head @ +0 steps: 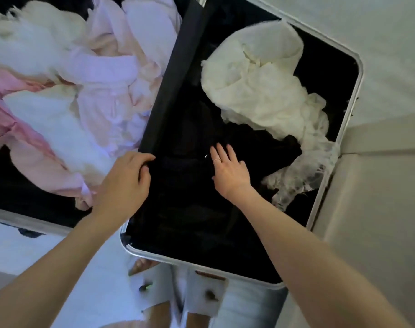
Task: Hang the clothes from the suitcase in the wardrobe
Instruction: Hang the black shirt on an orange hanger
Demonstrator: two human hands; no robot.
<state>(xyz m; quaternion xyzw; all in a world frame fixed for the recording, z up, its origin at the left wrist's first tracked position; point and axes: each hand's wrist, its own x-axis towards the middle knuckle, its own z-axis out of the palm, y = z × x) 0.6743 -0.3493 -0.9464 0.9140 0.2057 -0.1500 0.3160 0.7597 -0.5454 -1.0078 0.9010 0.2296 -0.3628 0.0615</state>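
Note:
An open suitcase (353, 95) with a silver rim lies on a white surface, both halves black inside. The left half holds a heap of white and pale pink clothes (88, 91). In the right half lie a cream garment (261, 79), a white lace piece (303, 174) and a black garment (261, 143). My left hand (126, 181) grips the black edge of the divider flap (168, 79) between the halves. My right hand (227, 171), a ring on one finger, rests flat with fingers apart on the dark fabric beside the black garment.
The suitcase lies on a white bed or sheet (379, 31). A white ledge or furniture edge (379, 185) runs along the right side. My legs in pale denim shorts (237, 304) stand at the near end of the suitcase.

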